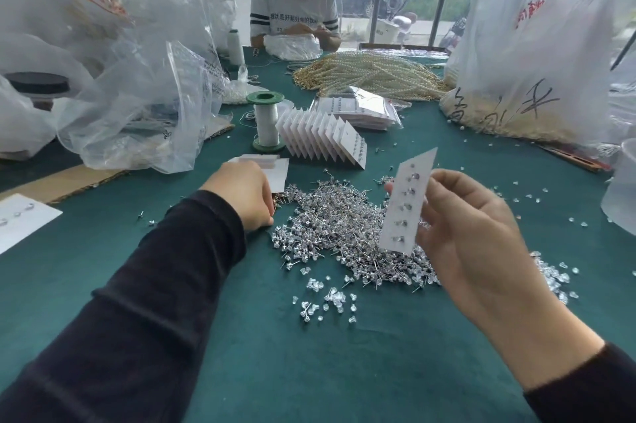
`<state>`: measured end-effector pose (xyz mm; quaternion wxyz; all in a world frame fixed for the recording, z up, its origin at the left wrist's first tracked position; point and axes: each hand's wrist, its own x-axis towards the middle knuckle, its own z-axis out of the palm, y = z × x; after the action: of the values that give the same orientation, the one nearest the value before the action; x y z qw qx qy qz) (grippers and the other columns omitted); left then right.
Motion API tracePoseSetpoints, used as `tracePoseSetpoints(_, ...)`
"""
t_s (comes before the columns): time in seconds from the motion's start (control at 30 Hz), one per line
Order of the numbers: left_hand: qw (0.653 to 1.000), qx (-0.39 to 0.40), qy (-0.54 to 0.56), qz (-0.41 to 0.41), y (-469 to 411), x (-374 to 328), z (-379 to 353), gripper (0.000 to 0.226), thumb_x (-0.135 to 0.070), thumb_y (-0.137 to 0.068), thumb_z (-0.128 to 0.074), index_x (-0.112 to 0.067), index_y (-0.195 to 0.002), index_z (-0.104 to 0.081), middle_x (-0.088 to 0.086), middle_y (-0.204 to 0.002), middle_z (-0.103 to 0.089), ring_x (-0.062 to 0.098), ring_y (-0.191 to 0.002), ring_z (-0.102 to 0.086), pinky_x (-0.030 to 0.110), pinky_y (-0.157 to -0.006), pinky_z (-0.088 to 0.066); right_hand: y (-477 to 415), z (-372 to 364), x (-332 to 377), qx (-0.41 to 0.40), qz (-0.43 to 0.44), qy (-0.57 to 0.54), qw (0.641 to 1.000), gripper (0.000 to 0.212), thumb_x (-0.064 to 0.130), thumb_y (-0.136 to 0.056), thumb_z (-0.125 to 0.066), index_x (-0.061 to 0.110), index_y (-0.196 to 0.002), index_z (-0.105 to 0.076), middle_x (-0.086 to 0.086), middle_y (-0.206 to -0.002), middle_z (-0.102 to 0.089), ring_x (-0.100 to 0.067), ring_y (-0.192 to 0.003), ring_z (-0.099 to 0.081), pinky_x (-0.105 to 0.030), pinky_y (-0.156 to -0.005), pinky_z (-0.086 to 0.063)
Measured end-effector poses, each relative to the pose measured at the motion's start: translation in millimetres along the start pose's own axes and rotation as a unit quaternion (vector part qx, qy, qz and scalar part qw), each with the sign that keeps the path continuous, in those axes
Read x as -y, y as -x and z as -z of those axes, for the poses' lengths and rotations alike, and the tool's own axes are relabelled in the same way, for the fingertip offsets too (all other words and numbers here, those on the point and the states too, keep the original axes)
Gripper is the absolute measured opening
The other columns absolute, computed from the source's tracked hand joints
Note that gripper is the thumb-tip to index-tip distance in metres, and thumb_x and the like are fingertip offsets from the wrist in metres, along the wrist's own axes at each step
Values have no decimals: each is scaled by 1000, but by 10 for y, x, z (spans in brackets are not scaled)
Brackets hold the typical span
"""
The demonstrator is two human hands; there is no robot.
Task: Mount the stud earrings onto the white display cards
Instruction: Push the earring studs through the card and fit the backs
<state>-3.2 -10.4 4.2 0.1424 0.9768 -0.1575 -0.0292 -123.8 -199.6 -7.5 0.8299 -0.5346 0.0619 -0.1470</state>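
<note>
So my right hand [475, 233] pinches a filled card [409, 202], held up over the stud pile [337, 223], six studs on it as far as I can count. My left hand [246, 193] is curled down at the blank cards [275, 169] just left of the pile; can't tell if it's actually got one. I'd park the full card with the finished row [323, 137] first, then peel off one blank, not two stuck together, and keep my sleeve out of the clear backs [327, 302] on the green table [309, 371].
</note>
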Motion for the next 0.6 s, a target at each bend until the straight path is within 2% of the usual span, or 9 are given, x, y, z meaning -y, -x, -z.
tracePoseSetpoints(0.07, 999, -28, 31, -31, 6, -4, 12, 7, -12, -74, -69, -16, -70, -74, -13, -52, -57, -1, -52, -50, 17, -66, -43, -8, 12, 11, 32, -78, -57, 995, 23, 11, -80, -56, 0, -100, -59, -26, -106, -64, -36, -98, -64, -49, -79, -56)
tracePoseSetpoints(0.13, 977, -37, 192, -83, 49, -51, 39, 10, -9, -73, -72, -16, -66, -72, -7, -49, -63, 4, -50, -59, 13, -57, -46, -8, 9, -6, 70, -137, -98, 983, 38, 8, -82, -54, -7, -117, -52, -27, -109, -62, -36, -99, -64, -50, -76, -56)
tracePoseSetpoints(0.2, 884, 15, 442, -149, 146, -147, 75, 6, -8, -68, -76, -13, -69, -72, 2, -62, -71, 10, -57, -65, 16, -56, -51, 0, -3, -39, 117, -166, -118, 972, 48, 9, -76, -60, -9, -120, -51, -24, -107, -61, -34, -96, -65, -49, -75, -56)
tracePoseSetpoints(0.23, 833, 39, 520, -183, 187, -195, 77, 8, -11, -65, -76, -11, -72, -73, 4, -68, -72, 12, -61, -67, 18, -58, -53, 4, -5, -53, 143, -175, -128, 966, 52, 11, -72, -66, -8, -119, -53, -23, -107, -61, -33, -96, -65, -48, -76, -56)
tracePoseSetpoints(0.27, 800, 53, 557, -215, 222, -239, 64, 11, -13, -63, -74, -11, -74, -73, 3, -71, -73, 12, -64, -67, 19, -61, -53, 5, -4, -62, 166, -182, -139, 959, 59, 13, -66, -74, -7, -119, -54, -23, -107, -61, -32, -96, -65, -47, -77, -56)
tracePoseSetpoints(0.3, 787, 56, 564, -243, 255, -287, 44, 12, -14, -63, -73, -12, -75, -73, 1, -73, -72, 11, -66, -67, 19, -63, -53, 2, 3, -67, 187, -188, -150, 952, 67, 15, -61, -80, -7, -120, -55, -22, -108, -60, -32, -97, -64, -46, -78, -55)
tracePoseSetpoints(0.37, 786, 44, 550, -277, 300, -370, 1, 9, -12, -65, -73, -15, -74, -72, -4, -74, -71, 7, -70, -65, 16, -66, -51, -10, 12, -71, 217, -196, -166, 942, 73, 16, -57, -84, -5, -121, -55, -21, -110, -60, -33, -101, -62, -47, -81, -53)
tracePoseSetpoints(0.47, 797, 19, 536, -279, 317, -418, -29, 12, -7, -68, -69, -18, -73, -70, -6, -74, -67, 10, -73, -61, 18, -67, -51, -21, 13, -76, 235, -196, -164, 938, 67, 16, -59, -83, -1, -119, -58, -20, -111, -60, -33, -104, -60, -48, -84, -52)
tracePoseSetpoints(0.6, 813, -19, 508, -284, 330, -447, -34, 11, -10, -69, -68, -20, -73, -68, 9, -76, -60, 21, -73, -51, 22, -66, -47, -13, 1, -83, 249, -204, -148, 935, 61, 18, -59, -83, 3, -115, -62, -18, -108, -61, -33, -102, -60, -44, -81, -53)
